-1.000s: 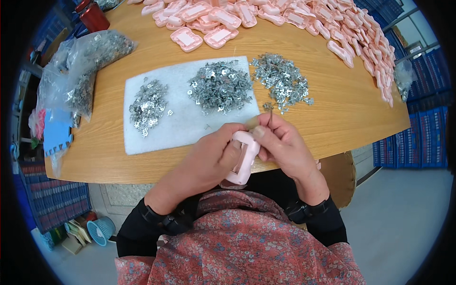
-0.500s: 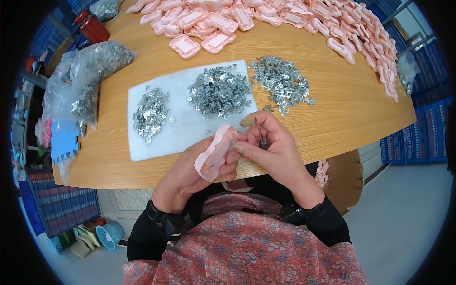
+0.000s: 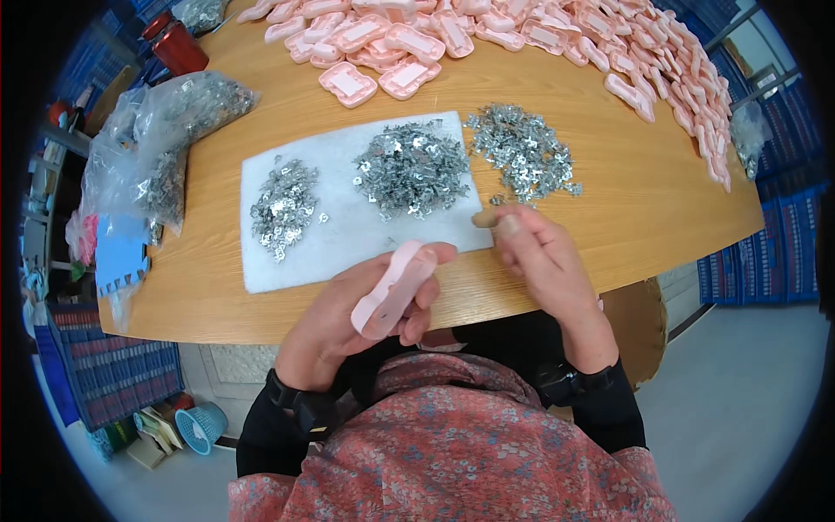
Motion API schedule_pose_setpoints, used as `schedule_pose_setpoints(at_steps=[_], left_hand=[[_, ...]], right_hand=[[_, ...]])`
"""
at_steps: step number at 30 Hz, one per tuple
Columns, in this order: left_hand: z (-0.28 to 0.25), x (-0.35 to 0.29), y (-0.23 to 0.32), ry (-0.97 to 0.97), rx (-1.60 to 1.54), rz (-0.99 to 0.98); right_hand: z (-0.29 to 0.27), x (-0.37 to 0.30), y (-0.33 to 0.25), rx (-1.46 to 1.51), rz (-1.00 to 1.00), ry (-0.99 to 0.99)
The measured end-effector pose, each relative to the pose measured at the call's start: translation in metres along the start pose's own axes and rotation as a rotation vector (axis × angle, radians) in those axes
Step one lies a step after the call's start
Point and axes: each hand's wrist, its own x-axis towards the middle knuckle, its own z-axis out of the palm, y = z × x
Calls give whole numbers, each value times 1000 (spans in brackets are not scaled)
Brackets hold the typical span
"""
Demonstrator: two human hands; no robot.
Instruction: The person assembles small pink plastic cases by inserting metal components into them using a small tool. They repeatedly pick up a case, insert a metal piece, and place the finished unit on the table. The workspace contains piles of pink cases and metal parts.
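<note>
My left hand (image 3: 335, 304) is closed around a pale pink plastic shell (image 3: 393, 291), long with a wavy outline and tilted above the table's near edge. To its right, apart from the shell, my right hand (image 3: 548, 261) is raised with its fingers curled in and the thumb pressed against them. A tan finger cover (image 3: 484, 220) tips one of its fingers; anything inside the grip is hidden. Beyond the hands, a white foam sheet (image 3: 326, 252) bears a smaller pile of tiny metal clips (image 3: 285, 209) and a larger metal pile (image 3: 410, 170).
Another pile of metal pieces (image 3: 524, 152) lies on the wooden table (image 3: 626, 209) right of the foam. Many pink shells (image 3: 417, 43) are heaped along the far side. At left are plastic bags of metal pieces (image 3: 174, 130), a red jar (image 3: 180, 52) and a blue foam piece (image 3: 120, 257).
My right hand has drawn away from the pink shell, moving right. A thin metal two-pronged tool seen in it earlier is now hidden. My left hand still holds the shell, turned slightly.
</note>
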Motion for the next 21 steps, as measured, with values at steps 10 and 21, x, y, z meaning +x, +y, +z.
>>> schedule_pose_setpoints(at_steps=[10, 21], left_hand=[[-60, -75, 2, 269, -256, 416], [-62, -78, -3, 140, -370, 385]], right_hand=[[27, 20, -11, -444, -246, -20], [80, 46, -22, -757, -323, -62]])
